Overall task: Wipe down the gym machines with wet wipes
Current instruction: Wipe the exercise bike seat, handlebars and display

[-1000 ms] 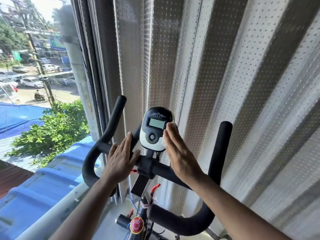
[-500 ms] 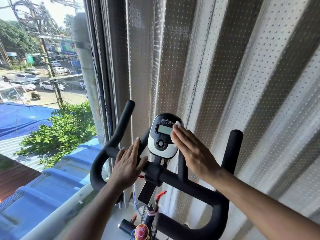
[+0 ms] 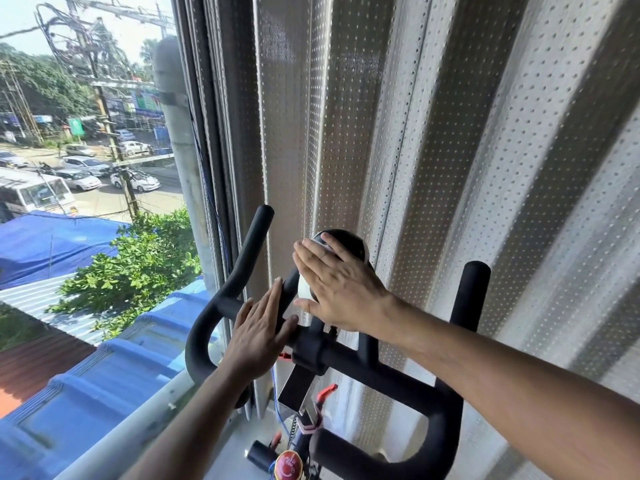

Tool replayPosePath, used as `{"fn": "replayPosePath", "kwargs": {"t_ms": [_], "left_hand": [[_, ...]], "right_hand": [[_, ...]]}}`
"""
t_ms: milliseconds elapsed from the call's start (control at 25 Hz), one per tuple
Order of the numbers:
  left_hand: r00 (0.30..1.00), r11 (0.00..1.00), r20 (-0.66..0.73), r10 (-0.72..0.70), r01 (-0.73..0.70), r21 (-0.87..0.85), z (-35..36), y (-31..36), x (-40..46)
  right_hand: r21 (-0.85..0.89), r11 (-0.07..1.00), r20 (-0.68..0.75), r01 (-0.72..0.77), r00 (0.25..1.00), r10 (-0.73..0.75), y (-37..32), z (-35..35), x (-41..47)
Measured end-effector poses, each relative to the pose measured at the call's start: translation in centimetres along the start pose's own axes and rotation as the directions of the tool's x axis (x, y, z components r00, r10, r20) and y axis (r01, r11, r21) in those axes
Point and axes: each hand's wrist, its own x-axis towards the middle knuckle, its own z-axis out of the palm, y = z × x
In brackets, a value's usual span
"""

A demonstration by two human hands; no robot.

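An exercise bike's black handlebar point(image 3: 374, 374) rises in front of me, with upright horns on the left and right. Its black and white display console point(image 3: 350, 243) sits at the centre. My right hand point(image 3: 341, 289) lies flat across the console's face, covering the screen. It presses a white wet wipe point(image 3: 316, 243) against the console, and only a small edge shows at my fingertips. My left hand point(image 3: 258, 336) rests flat on the bar just left of the console, fingers straight, holding nothing.
Perforated vertical blinds point(image 3: 450, 133) hang right behind the bike. A window point(image 3: 86, 168) on the left looks out over blue roofs, a tree and a street. A red knob point(image 3: 288, 464) and red levers sit low on the bike's stem.
My right hand has slid left from the console's right edge onto its face, hiding the screen. My left hand stays on the bar. My view has moved closer.
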Motion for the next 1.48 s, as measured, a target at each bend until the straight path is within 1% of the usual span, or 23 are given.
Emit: {"fn": "replayPosePath", "kwargs": {"t_ms": [80,160,200,280,320,360,480,520,560,640,680,760,840,880,920,1000,1040,1080,1160,1240,1360,1400,1480], "left_hand": [[1.000,1.000,0.000,0.003,-0.003,0.002,0.0,0.0,0.0],[1.000,1.000,-0.006,0.003,-0.003,0.002,0.0,0.1,0.0],[1.000,1.000,-0.008,-0.001,0.001,0.002,0.0,0.2,0.0],[1.000,1.000,0.002,-0.009,0.009,0.013,0.1,0.3,0.1],[1.000,1.000,0.002,-0.012,0.012,0.019,0.2,0.2,0.1],[1.000,1.000,0.001,-0.014,0.014,0.024,0.2,0.1,0.2],[1.000,0.999,-0.003,-0.014,0.014,0.031,0.2,0.1,0.2],[1.000,1.000,0.000,-0.014,0.014,0.026,0.2,0.2,0.1],[1.000,1.000,0.006,-0.014,0.013,0.018,0.2,0.2,0.0],[1.000,1.000,0.014,-0.017,0.017,0.002,0.0,-0.1,-0.2],[1.000,1.000,0.020,-0.022,0.022,0.001,-0.2,-0.3,-0.3],[0.999,0.999,0.043,-0.024,0.022,0.035,-0.4,-0.6,-0.6],[0.997,0.997,0.072,-0.016,0.010,0.080,-0.5,-0.6,-1.2],[0.997,0.995,0.082,-0.010,0.001,0.100,-0.5,-0.6,-1.4],[0.996,0.993,0.084,-0.003,-0.006,0.115,-0.7,-0.5,-1.7],[0.996,0.990,0.084,-0.003,-0.009,0.138,-0.9,-0.3,-1.8],[0.996,0.989,0.088,-0.008,-0.004,0.145,-1.0,-0.2,-1.9],[0.996,0.989,0.092,-0.014,0.000,0.146,-1.1,-0.1,-2.1],[0.994,0.989,0.104,-0.018,0.002,0.151,-1.3,-0.1,-2.5],[0.992,0.988,0.124,-0.030,0.010,0.156,-1.5,-0.4,-3.1],[0.993,0.991,0.108,-0.048,0.034,0.130,-1.4,-0.9,-3.8],[0.994,0.991,0.097,-0.054,0.042,0.124,-1.3,-1.2,-3.8],[0.995,0.993,0.070,-0.076,0.069,0.096,-1.1,-1.7,-3.8]], "right_hand": [[0.187,0.976,-0.072,-0.107,0.990,0.123,2.0,-0.6,-0.1],[0.328,0.931,-0.221,-0.159,0.945,0.239,3.8,0.7,-2.0],[0.360,0.923,-0.288,-0.135,0.925,0.248,4.0,1.5,-3.3],[0.382,0.923,-0.351,-0.039,0.918,0.184,3.7,2.7,-5.2],[0.376,0.926,-0.364,-0.017,0.917,0.164,3.5,2.9,-5.1],[0.377,0.925,-0.342,-0.034,0.924,0.173,3.5,2.7,-4.4],[0.385,0.905,-0.170,-0.180,0.950,0.261,4.0,0.6,0.3],[0.349,0.918,-0.113,-0.188,0.964,0.240,3.9,-0.2,1.7],[0.278,0.948,-0.072,-0.153,0.981,0.179,3.4,-0.3,2.5],[0.070,0.997,-0.031,0.021,0.999,-0.019,1.7,0.5,2.0],[-0.025,0.991,0.012,0.130,0.992,-0.129,0.7,0.6,0.7],[-0.135,0.946,0.052,0.294,0.956,-0.290,-0.1,1.4,-2.8],[-0.170,0.915,0.033,0.367,0.930,-0.367,0.7,1.5,-4.8],[-0.159,0.917,0.016,0.364,0.930,-0.367,1.5,1.4,-4.9],[-0.130,0.937,-0.001,0.324,0.945,-0.326,2.4,1.2,-4.5],[-0.072,0.982,-0.044,0.174,0.983,-0.177,3.3,0.7,-3.1],[-0.056,0.991,-0.069,0.118,0.990,-0.122,2.7,0.7,-2.4],[-0.043,0.994,-0.096,0.100,0.990,-0.104,1.6,1.2,-2.1],[-0.018,0.986,-0.133,0.168,0.977,-0.169,-0.6,1.8,-2.7],[0.015,0.973,-0.153,0.229,0.963,-0.224,-0.7,1.4,-4.2],[0.108,0.977,-0.179,0.186,0.970,-0.165,1.6,1.2,-7.2],[0.085,0.975,-0.178,0.207,0.966,-0.189,1.8,1.4,-8.2],[-0.016,0.947,-0.154,0.320,0.935,-0.319,0.9,2.2,-9.1]]}}
